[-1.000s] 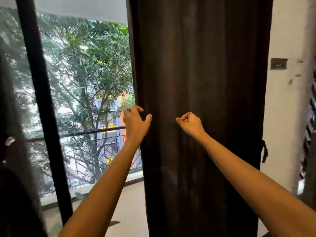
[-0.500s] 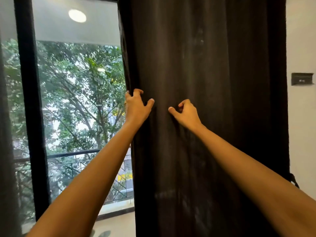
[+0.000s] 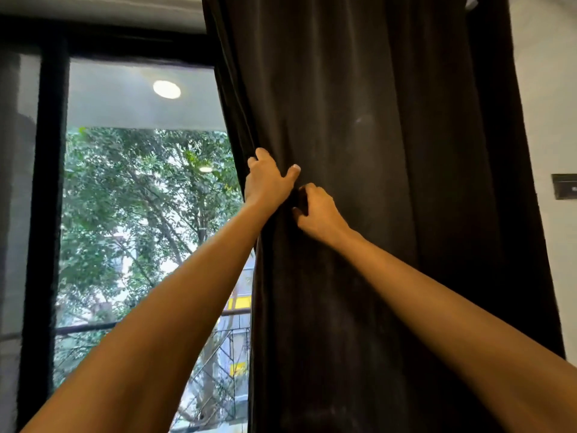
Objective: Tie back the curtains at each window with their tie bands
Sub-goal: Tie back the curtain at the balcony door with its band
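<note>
The dark brown, heavy fabric curtain hung full length, loosely bunched toward the wall side, and both hands had hold of it at its window-side edge. From my remote seat I saw the left hand wrapped round that edge, fingers hooked behind the cloth and thumb spread on the front. The right hand sat just beside and slightly below it, fingers curled in, pinching a fold of the front face. The two hands were nearly touching.

I judged the task early for this window. The cloth was only being gathered, no band was round it, and I could not see a tie band anywhere. Wrapping and fastening were left to do, as were any other windows.

Left of the grip lay the glass pane in its black window frame, with green trees beyond. Far right of the grip was the white wall with a small dark wall plate. No container showed.
</note>
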`<state>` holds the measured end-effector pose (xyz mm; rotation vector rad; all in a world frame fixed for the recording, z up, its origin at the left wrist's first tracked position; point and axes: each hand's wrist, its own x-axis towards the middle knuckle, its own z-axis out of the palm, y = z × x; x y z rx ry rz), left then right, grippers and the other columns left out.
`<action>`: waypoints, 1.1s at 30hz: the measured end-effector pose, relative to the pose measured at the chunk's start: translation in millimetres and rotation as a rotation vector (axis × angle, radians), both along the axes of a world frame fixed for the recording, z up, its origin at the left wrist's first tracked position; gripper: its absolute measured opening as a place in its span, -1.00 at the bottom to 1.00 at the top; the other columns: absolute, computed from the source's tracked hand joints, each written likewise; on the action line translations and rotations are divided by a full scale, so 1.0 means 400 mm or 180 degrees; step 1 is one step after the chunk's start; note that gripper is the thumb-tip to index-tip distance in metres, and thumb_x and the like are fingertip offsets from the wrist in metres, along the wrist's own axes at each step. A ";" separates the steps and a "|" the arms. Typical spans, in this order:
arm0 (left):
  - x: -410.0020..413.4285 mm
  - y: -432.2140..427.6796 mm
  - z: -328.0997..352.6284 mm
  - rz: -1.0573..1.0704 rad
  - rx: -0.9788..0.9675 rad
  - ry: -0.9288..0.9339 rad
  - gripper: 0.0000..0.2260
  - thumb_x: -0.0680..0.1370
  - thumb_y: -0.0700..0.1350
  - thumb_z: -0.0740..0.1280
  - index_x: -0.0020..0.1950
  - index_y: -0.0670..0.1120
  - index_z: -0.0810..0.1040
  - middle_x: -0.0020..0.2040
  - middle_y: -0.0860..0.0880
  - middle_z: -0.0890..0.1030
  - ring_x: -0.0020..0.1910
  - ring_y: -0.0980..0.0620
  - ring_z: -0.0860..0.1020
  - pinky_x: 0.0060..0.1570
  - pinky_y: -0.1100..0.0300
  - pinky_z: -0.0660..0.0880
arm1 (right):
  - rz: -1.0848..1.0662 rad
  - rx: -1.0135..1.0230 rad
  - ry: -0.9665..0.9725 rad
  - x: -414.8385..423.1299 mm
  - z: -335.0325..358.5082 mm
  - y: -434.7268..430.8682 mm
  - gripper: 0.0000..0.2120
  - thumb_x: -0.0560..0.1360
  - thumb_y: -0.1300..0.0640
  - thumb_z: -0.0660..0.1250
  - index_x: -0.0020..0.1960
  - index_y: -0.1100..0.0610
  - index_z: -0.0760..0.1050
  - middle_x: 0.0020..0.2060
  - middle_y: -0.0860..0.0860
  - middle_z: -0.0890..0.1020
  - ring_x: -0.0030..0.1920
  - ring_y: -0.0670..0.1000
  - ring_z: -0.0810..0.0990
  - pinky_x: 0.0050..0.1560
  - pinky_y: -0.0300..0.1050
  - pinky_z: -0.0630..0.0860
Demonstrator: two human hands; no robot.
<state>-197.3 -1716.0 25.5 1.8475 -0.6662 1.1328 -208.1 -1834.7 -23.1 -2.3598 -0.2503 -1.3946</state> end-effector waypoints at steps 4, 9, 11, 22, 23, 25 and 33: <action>-0.003 -0.029 0.060 0.0240 -0.0110 0.0048 -0.38 0.52 0.00 0.35 0.42 -0.26 0.16 0.32 -0.27 0.37 0.21 -0.31 0.47 0.11 -0.06 0.44 | -0.0413 -0.0247 -0.0256 -0.021 0.068 -0.058 -0.49 0.49 0.12 0.30 0.38 0.23 0.26 0.27 0.20 0.37 0.28 0.18 0.37 0.28 0.05 0.39; -0.012 -0.040 0.111 0.0386 -0.0265 -0.0178 -0.58 0.57 -0.15 0.25 0.35 -0.27 0.22 0.25 -0.27 0.42 0.16 -0.31 0.49 0.05 -0.07 0.45 | -0.1703 -0.0468 -0.1122 -0.075 0.171 -0.159 -0.48 0.45 0.13 0.30 0.34 0.27 0.28 0.24 0.25 0.39 0.22 0.25 0.36 0.21 0.09 0.38; -0.019 -0.037 0.128 0.0437 -0.0272 -0.0278 -0.66 0.57 -0.18 0.23 0.29 -0.26 0.26 0.21 -0.26 0.44 0.15 -0.30 0.50 0.04 -0.07 0.44 | -0.2160 -0.0287 -0.1289 -0.099 0.210 -0.207 -0.42 0.43 0.07 0.33 0.36 0.26 0.25 0.27 0.26 0.37 0.24 0.29 0.34 0.20 0.14 0.35; -0.016 0.036 0.155 0.0450 -0.0077 -0.0699 -0.76 0.53 -0.36 0.17 0.19 -0.23 0.31 -0.09 -0.12 0.40 -0.16 -0.15 0.43 -0.19 0.01 0.37 | -0.0331 0.0492 -0.0627 -0.082 0.322 -0.233 -0.79 0.44 0.29 0.34 0.07 0.31 0.49 -0.04 0.21 0.59 -0.04 0.19 0.59 -0.07 -0.08 0.52; -0.016 0.047 0.156 0.0435 -0.0054 -0.0712 -0.75 0.53 -0.36 0.17 0.19 -0.23 0.31 -0.09 -0.13 0.40 -0.15 -0.17 0.44 -0.18 0.01 0.37 | -0.0230 0.0449 -0.0623 -0.080 0.328 -0.197 -0.79 0.43 0.33 0.32 0.06 0.33 0.52 -0.08 0.20 0.60 -0.09 0.17 0.59 -0.14 -0.16 0.48; -0.015 0.075 0.159 0.0473 -0.0034 -0.0691 -0.75 0.53 -0.35 0.17 0.19 -0.23 0.31 -0.05 -0.17 0.42 -0.09 -0.21 0.47 -0.18 0.01 0.35 | -0.0075 0.0306 -0.0602 -0.072 0.345 -0.105 -0.85 0.40 0.36 0.29 -0.04 0.31 0.53 -0.20 0.16 0.57 -0.18 0.09 0.55 -0.25 -0.26 0.37; 0.020 0.209 0.176 0.0769 -0.0377 -0.0472 -0.64 0.55 -0.19 0.21 0.30 -0.27 0.24 0.15 -0.36 0.47 0.08 -0.35 0.49 -0.10 -0.07 0.39 | 0.0735 -0.0707 -0.0696 -0.069 0.398 0.305 -0.79 0.39 0.27 0.29 -0.36 0.14 0.31 -0.06 0.25 0.61 0.01 0.22 0.56 -0.18 -0.10 0.36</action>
